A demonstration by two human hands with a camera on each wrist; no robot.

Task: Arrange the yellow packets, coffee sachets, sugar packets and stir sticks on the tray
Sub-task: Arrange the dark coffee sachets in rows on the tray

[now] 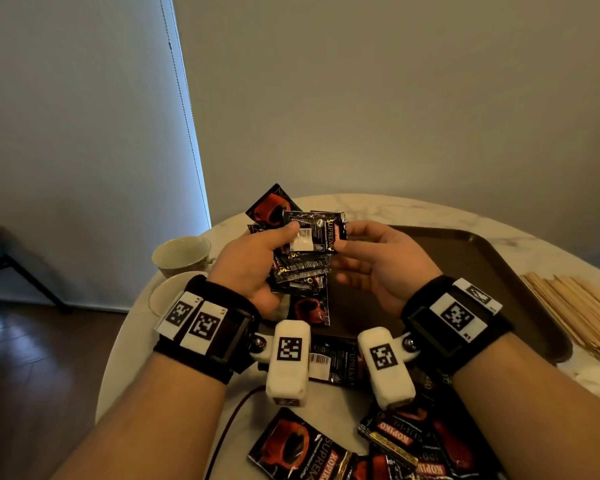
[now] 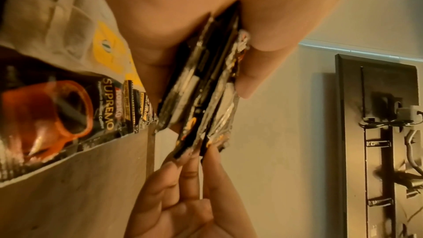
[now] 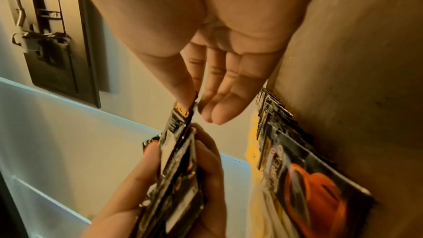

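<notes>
My left hand [image 1: 284, 245] grips a fanned stack of black coffee sachets [image 1: 302, 271] above the left end of the brown tray [image 1: 458, 268]. My right hand [image 1: 343, 240] pinches the right edge of the top sachet [image 1: 314, 233], which lies back side up. In the left wrist view the stack [image 2: 206, 88] sits between thumb and fingers. A row of sachets [image 2: 57, 111] lies on the tray, with yellow packets [image 2: 107, 48] and pale packets [image 2: 57, 12] beyond it. The right wrist view shows the same row [image 3: 309, 178]. Wooden stir sticks [image 1: 575, 306] lie on the table right of the tray.
Several loose coffee sachets [image 1: 395, 441] lie on the marble table [image 1: 378, 206] near its front edge. A cream cup [image 1: 181, 254] and a saucer [image 1: 167, 296] stand left of my left hand. The table's round edge drops to a wooden floor [image 1: 32, 375] on the left.
</notes>
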